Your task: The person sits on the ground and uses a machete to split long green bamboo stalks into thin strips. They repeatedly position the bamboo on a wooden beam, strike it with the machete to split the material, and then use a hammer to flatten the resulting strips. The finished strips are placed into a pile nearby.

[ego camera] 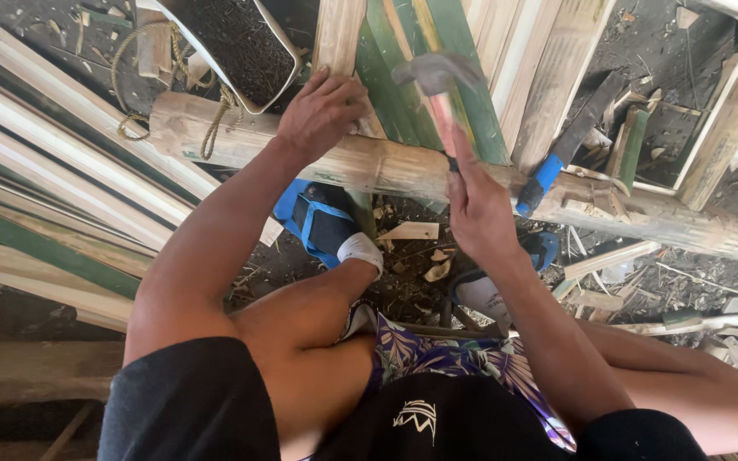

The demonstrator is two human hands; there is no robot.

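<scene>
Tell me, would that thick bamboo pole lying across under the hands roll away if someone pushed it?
Probably not easily. The bamboo pole is round, so alone it might roll, but split slats lean across it and the left hand rests on it. It looks thick and stiff, likely fairly heavy. The right hand holds a hammer above it.

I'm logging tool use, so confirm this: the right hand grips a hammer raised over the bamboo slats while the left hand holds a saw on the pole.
Not quite. In the head view the left hand holds no saw; it presses bare on the slats at the bamboo pole. The right hand does grip the raised hammer.
</scene>
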